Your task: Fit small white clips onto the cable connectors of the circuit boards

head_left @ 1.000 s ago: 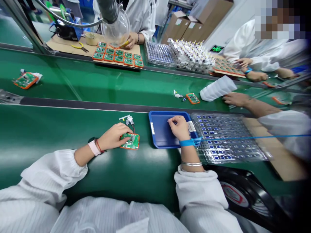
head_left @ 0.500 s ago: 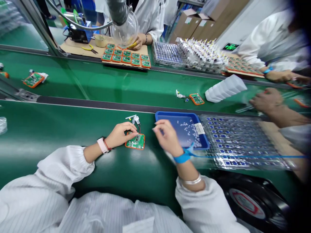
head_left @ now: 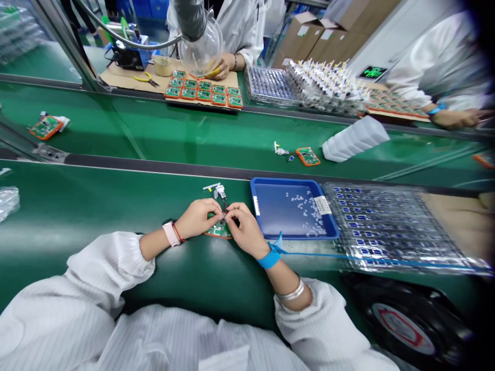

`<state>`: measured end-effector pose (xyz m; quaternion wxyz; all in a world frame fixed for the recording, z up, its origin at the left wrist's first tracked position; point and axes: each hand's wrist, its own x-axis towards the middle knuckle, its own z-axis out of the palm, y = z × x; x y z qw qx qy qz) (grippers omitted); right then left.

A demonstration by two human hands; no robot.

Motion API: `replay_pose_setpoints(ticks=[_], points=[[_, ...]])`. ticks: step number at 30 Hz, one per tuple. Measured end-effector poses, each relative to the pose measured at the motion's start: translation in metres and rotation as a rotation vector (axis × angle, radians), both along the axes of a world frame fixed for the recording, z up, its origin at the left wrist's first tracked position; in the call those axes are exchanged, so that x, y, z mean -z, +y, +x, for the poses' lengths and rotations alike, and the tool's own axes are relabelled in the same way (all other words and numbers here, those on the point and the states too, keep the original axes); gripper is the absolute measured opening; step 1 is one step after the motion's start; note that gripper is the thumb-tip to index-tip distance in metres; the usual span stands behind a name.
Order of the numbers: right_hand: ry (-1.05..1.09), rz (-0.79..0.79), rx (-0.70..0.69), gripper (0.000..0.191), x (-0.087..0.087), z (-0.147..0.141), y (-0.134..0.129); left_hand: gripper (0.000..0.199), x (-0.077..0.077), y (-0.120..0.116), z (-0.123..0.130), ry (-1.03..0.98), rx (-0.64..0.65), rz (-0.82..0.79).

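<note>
A green circuit board in an orange frame (head_left: 218,230) lies on the green bench in front of me, its upper part covered by my fingers. My left hand (head_left: 199,217) pinches at the board's upper edge, thumb against fingers. From the other side my right hand (head_left: 247,230) pinches at the same spot, fingertips nearly meeting the left ones. Whatever sits between the fingertips is too small to make out. Just beyond the hands, a small white connector part (head_left: 221,191) rests on the bench, with dark and red wires running down toward the board.
To the right stands a blue tray (head_left: 270,234) with many tiny white pieces, beside clear blister trays (head_left: 386,226) of small blue parts. A black fan (head_left: 410,319) is at lower right. Boards and white stacked trays (head_left: 356,139) sit on the conveyor; a co-worker's hand (head_left: 224,66) is opposite.
My right hand has moved left from beside the blue tray to the board, joining my left hand there. At far right, a co-worker's arm has withdrawn from above the conveyor.
</note>
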<state>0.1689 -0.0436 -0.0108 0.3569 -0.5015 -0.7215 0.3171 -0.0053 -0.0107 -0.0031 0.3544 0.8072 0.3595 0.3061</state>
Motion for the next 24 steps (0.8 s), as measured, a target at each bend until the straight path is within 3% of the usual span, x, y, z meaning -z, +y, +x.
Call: replay_pose_setpoints(ticks=[7, 10, 11, 14, 16, 18, 21, 24], points=[[-0.042, -0.026, -0.007, 0.016, -0.001, -0.004, 0.001, 0.011, -0.008, 0.006, 0.004, 0.139, -0.018, -0.051], [-0.080, 0.077, 0.014, 0.016, -0.010, -0.003, 0.000, 0.006, -0.009, 0.002, -0.004, 0.169, -0.063, -0.009], [-0.094, 0.139, 0.042, 0.016, -0.013, 0.002, 0.002, 0.016, -0.008, 0.000, -0.009, 0.187, -0.049, 0.023], [-0.132, 0.308, 0.215, 0.014, -0.018, 0.040, 0.017, 0.061, -0.006, -0.010, -0.021, 0.286, 0.083, 0.147], [-0.164, 0.335, 0.362, 0.013, -0.015, 0.080, 0.033, 0.068, -0.006, -0.015, -0.026, 0.354, 0.142, 0.186], [-0.257, 0.269, 0.507, 0.013, -0.005, 0.120, 0.047, 0.065, -0.011, -0.012, -0.027, 0.368, 0.119, 0.149], [-0.365, 0.174, 0.572, 0.014, 0.012, 0.156, 0.062, 0.067, -0.025, 0.014, -0.024, 0.206, 0.031, -0.047], [-0.451, 0.176, 0.563, 0.014, 0.023, 0.160, 0.067, 0.063, -0.043, 0.067, -0.025, -0.062, -0.189, -0.114]])
